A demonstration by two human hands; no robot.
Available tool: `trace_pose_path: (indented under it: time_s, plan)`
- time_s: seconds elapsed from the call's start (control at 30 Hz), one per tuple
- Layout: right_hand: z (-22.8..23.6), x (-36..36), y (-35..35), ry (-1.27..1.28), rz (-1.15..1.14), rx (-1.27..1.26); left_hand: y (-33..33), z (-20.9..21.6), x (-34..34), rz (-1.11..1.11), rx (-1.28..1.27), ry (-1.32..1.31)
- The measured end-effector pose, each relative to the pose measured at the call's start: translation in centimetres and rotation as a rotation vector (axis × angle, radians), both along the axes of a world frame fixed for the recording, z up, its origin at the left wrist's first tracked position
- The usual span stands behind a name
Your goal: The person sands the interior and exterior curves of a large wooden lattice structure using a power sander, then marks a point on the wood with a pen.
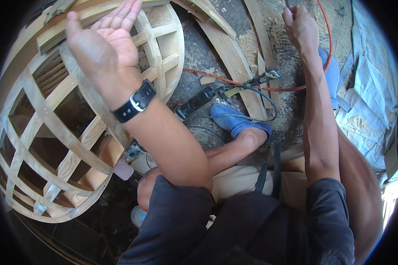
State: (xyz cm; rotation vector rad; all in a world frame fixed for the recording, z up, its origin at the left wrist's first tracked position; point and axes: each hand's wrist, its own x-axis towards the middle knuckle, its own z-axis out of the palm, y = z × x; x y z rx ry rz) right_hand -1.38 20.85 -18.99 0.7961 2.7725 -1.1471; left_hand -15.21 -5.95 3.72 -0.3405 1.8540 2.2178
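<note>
My left hand (pixel 106 48), with a watch on a black strap (pixel 135 101) at its wrist, is turned palm up with its fingers stretched out. It is over a curved wooden lattice frame (pixel 44 108), near the end of a wooden strip (pixel 53 42) on its upper side; whether they touch cannot be told. At the upper right, my right hand (pixel 301 31) is closed, its fingers pinched at the picture's top edge. A bit of something dark and thin shows at its fingertips, mostly cut off. An orange hose (pixel 328 39) runs just beside this hand.
Between the feet and the frame lie a black power tool (pixel 199 101) and its dark cord (pixel 274 106). Curved wooden boards (pixel 234 66) and sawdust (pixel 281 26) cover part of the floor. My feet wear blue clogs (pixel 230 117). Crumpled pale sheeting (pixel 369 101) lies at the right.
</note>
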Motion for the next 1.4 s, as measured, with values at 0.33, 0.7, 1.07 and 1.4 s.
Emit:
trace_pose_path:
  time_s: [0.33,0.7,1.07,1.4]
  plan:
    - [8.7,-1.8,-15.0,0.414,-0.211,-1.214,-2.1,1.0,1.4,-0.261,0.303,-0.034]
    - [3.6,-5.1,-22.1,0.676,-0.321,-1.162,-1.2,2.2,0.8,-0.374,0.159,-0.080]
    - [3.6,-5.8,-23.2,0.824,-0.369,-0.977,-2.4,1.6,1.4,-0.438,0.067,-0.063]
    - [3.5,-6.0,-24.0,0.913,-0.418,-0.949,-2.1,1.4,1.6,-0.378,0.108,-0.066]
